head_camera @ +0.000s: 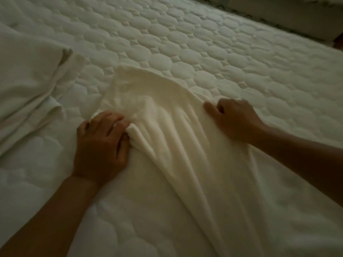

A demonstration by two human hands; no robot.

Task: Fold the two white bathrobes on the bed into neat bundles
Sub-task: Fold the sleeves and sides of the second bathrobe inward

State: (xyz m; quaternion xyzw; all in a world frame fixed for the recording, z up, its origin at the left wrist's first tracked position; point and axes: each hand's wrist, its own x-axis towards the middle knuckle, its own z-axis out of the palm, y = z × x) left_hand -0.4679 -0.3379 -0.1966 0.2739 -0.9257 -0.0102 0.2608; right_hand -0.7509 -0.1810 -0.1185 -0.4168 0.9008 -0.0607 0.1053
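A cream-white bathrobe (pixel 167 112) lies stretched lengthwise across the middle of the quilted bed (pixel 204 52), rumpled into long folds. My left hand (pixel 101 141) grips a bunched fold on its left edge, fingers curled round the cloth. My right hand (pixel 233 119) pinches the robe's right edge, thumb on top, fingers tucked under. A second white bathrobe (pixel 31 76) lies in a loose heap at the left side of the bed, apart from both hands.
The quilted mattress stretches bare beyond the robe toward the far edge. A pale piece of furniture or bed base (pixel 289 17) stands past the top right corner.
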